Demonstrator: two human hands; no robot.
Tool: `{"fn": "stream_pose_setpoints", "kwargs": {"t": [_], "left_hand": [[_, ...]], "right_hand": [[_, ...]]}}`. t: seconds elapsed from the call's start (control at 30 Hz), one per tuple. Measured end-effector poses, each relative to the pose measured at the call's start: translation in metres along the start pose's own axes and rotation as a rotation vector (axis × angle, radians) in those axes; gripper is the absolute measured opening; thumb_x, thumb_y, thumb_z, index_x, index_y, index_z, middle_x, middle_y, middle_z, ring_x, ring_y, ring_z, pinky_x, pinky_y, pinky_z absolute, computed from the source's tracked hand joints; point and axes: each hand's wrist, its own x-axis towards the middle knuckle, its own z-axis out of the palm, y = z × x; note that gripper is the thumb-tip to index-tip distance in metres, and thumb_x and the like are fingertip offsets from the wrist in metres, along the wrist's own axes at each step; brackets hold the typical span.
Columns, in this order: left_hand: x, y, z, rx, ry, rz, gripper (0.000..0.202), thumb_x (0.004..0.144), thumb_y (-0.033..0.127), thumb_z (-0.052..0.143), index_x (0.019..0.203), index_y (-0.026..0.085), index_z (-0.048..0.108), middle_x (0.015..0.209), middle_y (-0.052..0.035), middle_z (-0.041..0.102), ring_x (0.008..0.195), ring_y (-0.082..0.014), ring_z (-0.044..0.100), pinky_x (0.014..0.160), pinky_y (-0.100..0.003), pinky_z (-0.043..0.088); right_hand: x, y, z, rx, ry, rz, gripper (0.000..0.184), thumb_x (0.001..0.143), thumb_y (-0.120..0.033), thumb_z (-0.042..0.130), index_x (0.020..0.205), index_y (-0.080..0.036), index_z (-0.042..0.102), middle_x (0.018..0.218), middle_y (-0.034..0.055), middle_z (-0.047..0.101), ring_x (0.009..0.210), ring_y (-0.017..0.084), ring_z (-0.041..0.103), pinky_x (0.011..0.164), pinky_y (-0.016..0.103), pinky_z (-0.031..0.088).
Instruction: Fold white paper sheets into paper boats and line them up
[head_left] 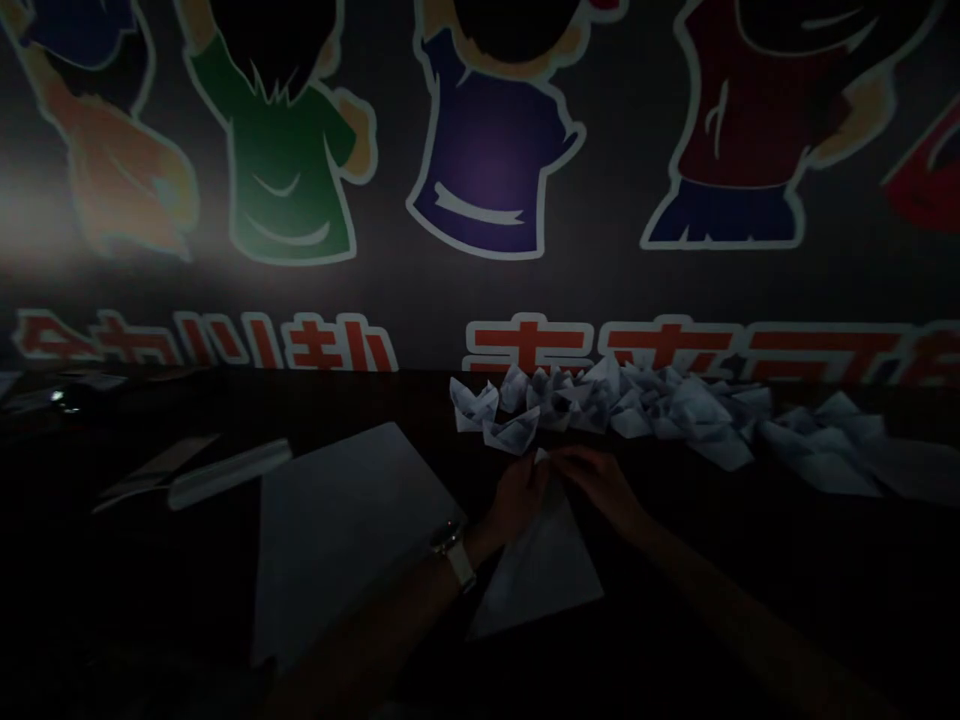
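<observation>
A white sheet of paper (551,580), folded to a point at its far end, lies on the dark table in front of me. My left hand (519,495), with a watch on its wrist, is closed on the paper near that tip. From the other side my right hand (596,480) pinches the same tip, its fingers bent together. A small white corner shows between the two hands. Just beyond them sits a folded paper boat (511,432). The dim light hides the finer finger positions.
Many more paper boats (697,410) crowd the table's back right. Left of my hands lies a large white paper sheet or stack (345,530), with a pale rolled or folded strip (229,474) beside it. A wall with painted cartoon figures (487,150) stands behind.
</observation>
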Motion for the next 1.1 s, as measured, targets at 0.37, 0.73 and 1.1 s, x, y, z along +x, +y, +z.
{"fn": "stream_pose_setpoints", "kwargs": {"t": [0.37, 0.73, 1.1], "left_hand": [[-0.003, 0.011, 0.001, -0.178, -0.052, -0.090, 0.051, 0.086, 0.053, 0.033, 0.074, 0.013, 0.063, 0.064, -0.0051, 0.058, 0.063, -0.0147, 0.053, 0.057, -0.025, 0.042], [0.001, 0.013, 0.000, -0.310, -0.236, -0.034, 0.057, 0.072, 0.063, 0.049, 0.074, 0.009, 0.068, 0.067, -0.0049, 0.062, 0.064, -0.0142, 0.054, 0.060, -0.024, 0.041], [0.009, 0.005, -0.009, -0.111, 0.004, 0.014, 0.052, 0.071, 0.058, 0.053, 0.055, 0.009, 0.063, 0.047, 0.0010, 0.046, 0.048, -0.0073, 0.037, 0.045, -0.020, 0.027]], "right_hand": [[0.006, -0.005, -0.010, 0.114, 0.027, 0.134, 0.022, 0.062, -0.038, 0.062, 0.068, -0.017, 0.068, 0.066, 0.0026, 0.067, 0.066, 0.019, 0.060, 0.062, 0.029, 0.046], [0.002, -0.012, -0.007, 0.533, -0.004, 0.346, 0.025, 0.053, -0.036, 0.072, 0.063, -0.014, 0.067, 0.049, -0.0021, 0.053, 0.044, 0.009, 0.045, 0.042, 0.022, 0.033], [-0.006, -0.016, -0.006, -0.443, 0.208, -0.231, 0.023, 0.080, -0.040, 0.053, 0.074, -0.022, 0.065, 0.080, 0.0052, 0.064, 0.076, 0.020, 0.059, 0.071, 0.031, 0.044]]}}
